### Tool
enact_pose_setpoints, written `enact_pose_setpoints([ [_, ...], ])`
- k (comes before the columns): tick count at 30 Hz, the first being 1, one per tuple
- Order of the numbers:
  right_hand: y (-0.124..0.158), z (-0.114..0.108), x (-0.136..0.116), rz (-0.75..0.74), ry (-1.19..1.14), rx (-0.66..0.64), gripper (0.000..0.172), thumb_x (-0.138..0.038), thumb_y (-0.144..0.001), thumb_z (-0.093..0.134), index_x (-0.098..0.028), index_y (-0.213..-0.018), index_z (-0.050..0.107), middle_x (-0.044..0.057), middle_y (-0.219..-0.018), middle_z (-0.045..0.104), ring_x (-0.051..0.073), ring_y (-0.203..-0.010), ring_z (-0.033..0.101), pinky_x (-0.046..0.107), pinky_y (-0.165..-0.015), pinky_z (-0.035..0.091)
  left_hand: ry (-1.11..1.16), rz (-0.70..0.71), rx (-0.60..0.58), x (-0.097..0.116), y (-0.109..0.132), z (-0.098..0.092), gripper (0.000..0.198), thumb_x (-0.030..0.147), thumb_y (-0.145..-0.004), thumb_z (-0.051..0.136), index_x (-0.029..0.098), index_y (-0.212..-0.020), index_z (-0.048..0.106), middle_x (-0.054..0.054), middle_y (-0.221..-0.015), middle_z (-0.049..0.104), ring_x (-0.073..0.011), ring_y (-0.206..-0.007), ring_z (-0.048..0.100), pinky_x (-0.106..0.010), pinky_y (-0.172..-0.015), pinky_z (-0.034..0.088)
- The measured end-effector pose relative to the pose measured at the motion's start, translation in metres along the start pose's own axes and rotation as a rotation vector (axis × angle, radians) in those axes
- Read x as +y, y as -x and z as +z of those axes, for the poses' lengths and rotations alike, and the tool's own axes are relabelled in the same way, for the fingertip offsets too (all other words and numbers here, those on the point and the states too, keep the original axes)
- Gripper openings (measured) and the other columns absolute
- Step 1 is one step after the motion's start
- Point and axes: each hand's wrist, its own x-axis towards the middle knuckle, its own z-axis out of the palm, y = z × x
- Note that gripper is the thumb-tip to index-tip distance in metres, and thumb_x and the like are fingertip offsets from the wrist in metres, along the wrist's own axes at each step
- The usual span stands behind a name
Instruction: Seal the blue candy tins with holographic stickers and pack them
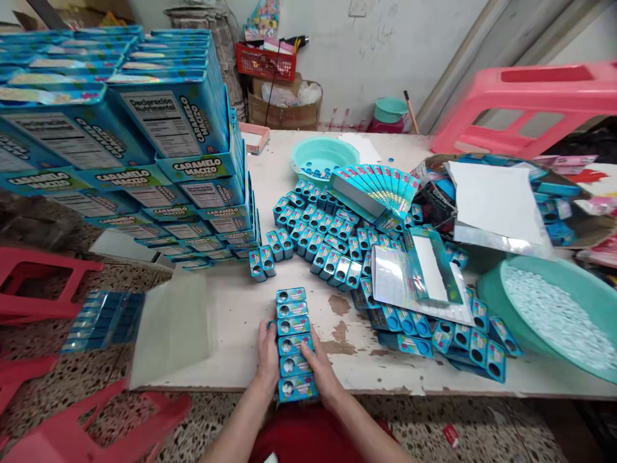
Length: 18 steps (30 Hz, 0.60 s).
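Observation:
Several small blue candy boxes [294,344], each with a round opening at one end, form a straight row at the table's front edge. My left hand [267,350] presses along the row's left side, fingers partly hidden. On the right side my right hand [321,363] grips the same row, its thumb on top of a box. Past the row's far end, a few blue boxes [263,262] stand upright in a short line. A large cluster of similar boxes [318,235] spreads across the middle of the table.
Tall stacks of blue display boxes [193,167] rise at the left. A fanned display carton [361,193] lies near a turquoise basin [325,154]. At right stand a basin of white pieces [554,315] and a carton under white sheets [496,199]. Clear plastic sheets [173,328] overhang the left edge.

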Motion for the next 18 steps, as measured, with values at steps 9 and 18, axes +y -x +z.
enact_pose_setpoints([
  [9, -0.015, -0.027, -0.015, 0.029, 0.11, 0.186, 0.072, -0.056, -0.076, 0.059, -0.025, -0.137, 0.04, 0.01, -0.138, 0.046, 0.026, -0.129, 0.042, 0.044, -0.103, 0.038, -0.859, 0.389, -0.173, 0.082, -0.056, 0.042, 0.015, 0.025, -0.071, 0.058, 0.018, -0.083, 0.061, -0.001, -0.078, 0.06, -0.0154, -0.076, 0.056, -0.024, -0.069, 0.042],
  [18, -0.035, -0.026, -0.059, -0.335, 0.441, 0.299, 0.043, -0.042, -0.082, 0.054, -0.023, -0.12, 0.055, 0.011, -0.123, 0.054, 0.024, -0.111, 0.053, 0.038, -0.089, 0.047, -1.228, -0.006, -0.239, 0.105, -0.106, 0.092, 0.036, 0.007, -0.047, 0.072, 0.019, -0.076, 0.057, 0.002, -0.061, 0.057, -0.019, -0.059, 0.058, -0.026, -0.057, 0.04],
])
